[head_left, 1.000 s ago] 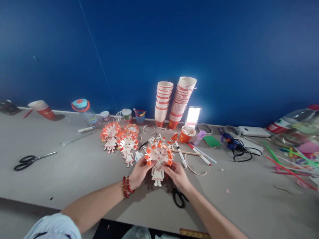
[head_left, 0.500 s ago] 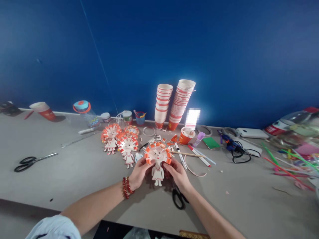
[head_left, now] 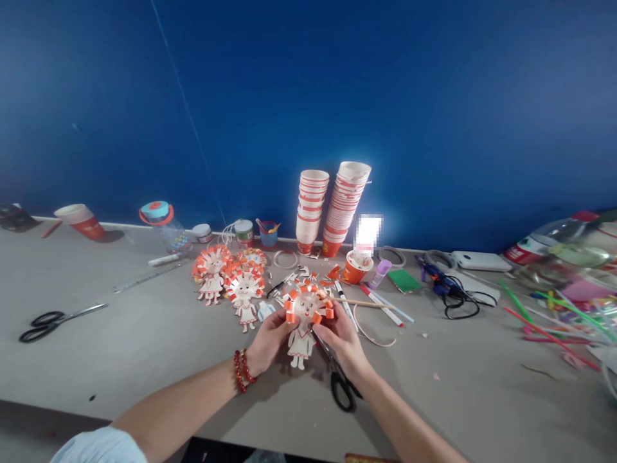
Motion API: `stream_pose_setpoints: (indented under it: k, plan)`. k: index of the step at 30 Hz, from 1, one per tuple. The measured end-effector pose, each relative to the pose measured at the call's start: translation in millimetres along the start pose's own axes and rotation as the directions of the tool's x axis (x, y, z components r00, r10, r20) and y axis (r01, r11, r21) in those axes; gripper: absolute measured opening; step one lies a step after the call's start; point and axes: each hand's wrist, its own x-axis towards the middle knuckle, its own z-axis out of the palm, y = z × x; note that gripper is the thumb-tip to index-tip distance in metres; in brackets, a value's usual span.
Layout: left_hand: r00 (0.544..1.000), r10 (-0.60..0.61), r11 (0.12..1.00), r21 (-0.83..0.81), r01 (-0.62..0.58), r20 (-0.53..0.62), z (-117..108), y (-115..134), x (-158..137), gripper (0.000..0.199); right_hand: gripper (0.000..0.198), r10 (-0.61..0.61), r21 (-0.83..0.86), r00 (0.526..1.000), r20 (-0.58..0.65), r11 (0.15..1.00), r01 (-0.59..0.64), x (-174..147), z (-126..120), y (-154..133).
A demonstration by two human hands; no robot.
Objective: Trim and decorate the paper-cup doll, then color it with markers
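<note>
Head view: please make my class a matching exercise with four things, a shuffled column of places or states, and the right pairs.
1. Nearest paper doll
2. Bead bracelets
3. Nested cups
4. Jar lid

A. Light blue and orange
B. Around the left wrist
C. Standing in two tall stacks
D. Held by the left hand and right hand

Pairs: 1-D, 2-B, 3-C, 4-A
</note>
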Motion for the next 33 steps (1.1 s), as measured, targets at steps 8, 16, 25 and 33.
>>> stream_pose_setpoints:
  k: [8,16,25,33]
  plan:
    - [0.998,0.046,0.998,0.051,-0.049,0.05,0.4,-0.6,-0.9,0.027,0.061,-0.035,-0.056,0.994,-0.108,0.998,0.029,4.5,-0.3,9.1]
    - [0.988,0.115,0.987,0.105,-0.125,0.101,6.9,5.9,-1.7,0.038,0.06,-0.025,-0.064,0.99,-0.142,0.998,0.016,8.8,-4.4,15.9]
    - [0.991,0.059,0.996,0.065,-0.068,0.12,3.4,7.9,0.5,0.044,0.043,-0.076,-0.225,0.991,-0.107,0.973,0.051,17.4,-15.6,17.9]
    - [0.981,0.168,0.928,0.319,-0.19,0.097,9.4,11.2,-2.5,0.031,0.036,-0.095,-0.311,0.995,-0.015,0.947,0.086,18.9,-19.0,19.0]
